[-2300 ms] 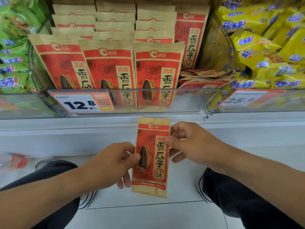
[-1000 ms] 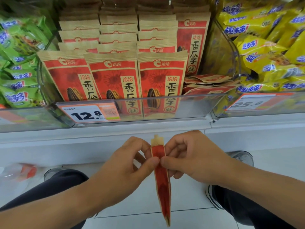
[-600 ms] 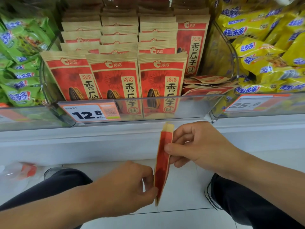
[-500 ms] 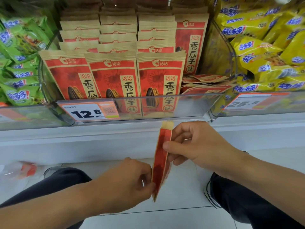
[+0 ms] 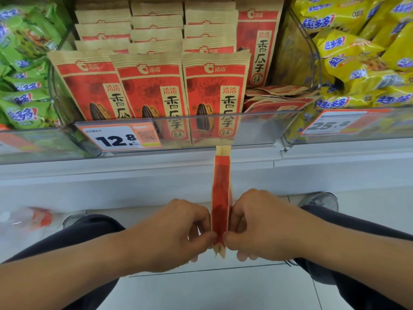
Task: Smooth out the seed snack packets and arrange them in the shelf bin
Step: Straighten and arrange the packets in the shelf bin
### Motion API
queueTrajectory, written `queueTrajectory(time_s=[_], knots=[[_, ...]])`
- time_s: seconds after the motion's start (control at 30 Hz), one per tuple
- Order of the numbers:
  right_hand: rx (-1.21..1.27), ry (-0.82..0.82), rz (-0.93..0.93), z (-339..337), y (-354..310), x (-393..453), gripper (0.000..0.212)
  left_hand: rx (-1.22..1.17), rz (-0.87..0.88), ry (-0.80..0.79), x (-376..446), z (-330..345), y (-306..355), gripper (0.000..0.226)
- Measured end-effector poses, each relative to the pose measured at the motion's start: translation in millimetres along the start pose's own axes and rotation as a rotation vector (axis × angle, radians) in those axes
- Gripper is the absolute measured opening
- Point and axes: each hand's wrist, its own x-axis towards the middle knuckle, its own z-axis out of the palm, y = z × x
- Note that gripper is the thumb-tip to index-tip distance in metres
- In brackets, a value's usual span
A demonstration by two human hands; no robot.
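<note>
Below shelf, hands (image 5: 178,233) pinching creased packet (image 5: 220,198)

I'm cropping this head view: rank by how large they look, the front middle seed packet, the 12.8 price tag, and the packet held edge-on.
Front middle seed packet
12.8 price tag
Held packet; edge-on and nearer, so its true size is unsure.

The red seed packets (image 5: 152,86) standing in the clear shelf bin (image 5: 257,128) carry the brand 洽洽 at the top and 香瓜子 down a tan strip. A price tag (image 5: 120,137) on the bin's front reads 12.8. The tag (image 5: 333,125) further right reads 25.8. The yellow bags (image 5: 348,43) and green bags (image 5: 22,113) show 趣多多.
</note>
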Motion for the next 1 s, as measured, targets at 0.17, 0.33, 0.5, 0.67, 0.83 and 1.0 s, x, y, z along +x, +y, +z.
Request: queueTrajectory(time_s=[0.17,0.33,0.5,0.67,0.83,1.0], knots=[[0.016,-0.128,-0.023,-1.1,6.2,3.3,0.014,0.045,0.017,-0.065,-1.9,-1.9,-3.5,0.017],[-0.046,-0.107,-0.067,0.4,6.1,3.7,0.014,-0.008,0.012,-0.084,-0.7,0.1,-10.0,0.016],[-0.045,-0.118,-0.131,1.3,2.9,2.9,0.015,-0.409,-0.079,0.038,1.8,4.5,-14.8,0.062],[-0.131,-0.170,-0.286,10.3,-2.0,0.2,0.017,-0.532,-0.072,0.093,4.2,6.0,-6.6,0.040],[-0.211,-0.155,-0.331,11.6,3.0,4.1,0.018,-0.573,-0.065,0.074,5.6,9.4,-13.8,0.028],[-0.220,-0.045,-0.104,-5.9,6.7,7.5,0.029,-0.558,-0.093,0.118,9.0,5.3,-17.7,0.026]])
